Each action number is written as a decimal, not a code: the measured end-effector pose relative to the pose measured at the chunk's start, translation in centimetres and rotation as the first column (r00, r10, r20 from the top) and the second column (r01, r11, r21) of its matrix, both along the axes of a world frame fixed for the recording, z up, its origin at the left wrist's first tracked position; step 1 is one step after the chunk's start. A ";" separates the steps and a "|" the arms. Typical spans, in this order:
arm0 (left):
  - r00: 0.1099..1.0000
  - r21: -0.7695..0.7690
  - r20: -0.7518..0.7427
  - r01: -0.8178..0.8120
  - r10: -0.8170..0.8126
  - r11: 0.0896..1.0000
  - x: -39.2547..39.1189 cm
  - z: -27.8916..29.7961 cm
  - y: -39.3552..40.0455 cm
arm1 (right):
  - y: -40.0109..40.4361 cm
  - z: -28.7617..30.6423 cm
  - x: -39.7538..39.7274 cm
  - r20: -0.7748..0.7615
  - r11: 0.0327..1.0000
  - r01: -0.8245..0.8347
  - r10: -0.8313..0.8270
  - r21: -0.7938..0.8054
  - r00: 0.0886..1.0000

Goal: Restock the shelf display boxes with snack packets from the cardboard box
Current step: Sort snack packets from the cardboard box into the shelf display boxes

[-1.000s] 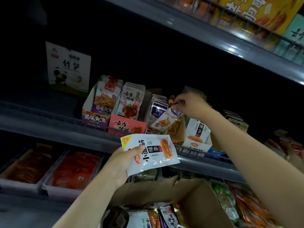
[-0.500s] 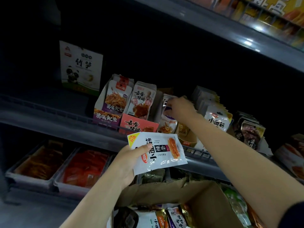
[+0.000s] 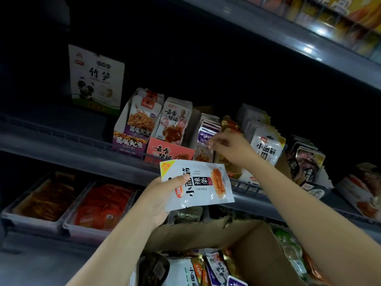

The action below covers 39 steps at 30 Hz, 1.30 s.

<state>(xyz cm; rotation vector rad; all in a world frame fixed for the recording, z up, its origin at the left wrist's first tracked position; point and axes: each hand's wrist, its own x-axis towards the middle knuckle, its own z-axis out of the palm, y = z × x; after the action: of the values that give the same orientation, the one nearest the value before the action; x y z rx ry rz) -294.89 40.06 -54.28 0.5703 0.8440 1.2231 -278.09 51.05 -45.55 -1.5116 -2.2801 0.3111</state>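
Left hand: your left hand (image 3: 156, 200) holds a white snack packet (image 3: 198, 185) flat in front of the shelf, thumb laid across its printed face and the other fingers behind it.
Right hand: your right hand (image 3: 231, 148) is up at the middle shelf (image 3: 68, 153), fingers curled with the tips drawn together at the purple packets (image 3: 208, 131). Whether they pinch one, you cannot tell from here.
Display boxes: a purple display box (image 3: 128, 144) and a red display box (image 3: 170, 151) stand side by side at the shelf's front rail, each with packets upright in it. Right of your right hand stands a row of white packets (image 3: 266, 147).
Cardboard box: the cardboard box (image 3: 243, 242) sits open below your arms, with mixed packets lying loose inside it.
Further left: a panda carton (image 3: 97, 77) stands at the back of the same shelf, well apart from the display boxes.
Below: two trays (image 3: 68, 226) of reddish goods sit on the lower shelf.
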 end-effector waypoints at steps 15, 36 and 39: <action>0.974 0.112 0.085 0.201 -0.211 0.973 2.0 0.4 -1.1 | -9.7 -2.8 5.3 -0.210 0.970 0.040 -0.092 -0.239 0.973; 0.826 0.286 -0.545 0.021 0.144 0.958 10.7 7.6 3.6 | -10.5 -8.9 12.1 -0.682 0.955 0.297 -0.226 -0.013 0.696; 0.783 0.432 -0.577 0.053 0.231 0.900 13.0 11.2 6.4 | -9.1 -9.8 14.0 -0.546 0.934 0.353 -0.265 0.061 0.795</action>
<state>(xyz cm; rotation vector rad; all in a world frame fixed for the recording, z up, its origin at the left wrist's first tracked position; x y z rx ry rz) -281.88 46.42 -43.06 1.3627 1.1656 1.3372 -264.12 41.90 -55.36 -1.4608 -1.5567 0.3835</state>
